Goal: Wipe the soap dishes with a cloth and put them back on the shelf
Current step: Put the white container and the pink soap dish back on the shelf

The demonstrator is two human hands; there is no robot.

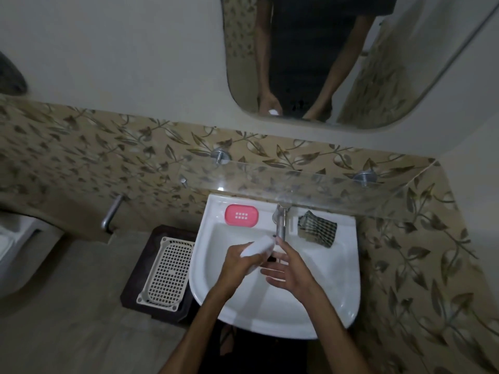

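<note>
Fingers of the left hand curl round a white soap dish over the sink; right hand beside it, fingers spread, holding nothing. Pink soap dish on the rim at eleven o'clock, checked cloth at one, either side of the tap.

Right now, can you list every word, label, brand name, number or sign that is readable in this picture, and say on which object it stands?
No readable text in this view.
Pink soap dish: only a grid of small white squares, seemingly drain holes, no letters.
White soap dish held by the left hand: plain, no marking visible.
Checked cloth on the sink rim: pattern only.
Tap: no legible brand.
</note>
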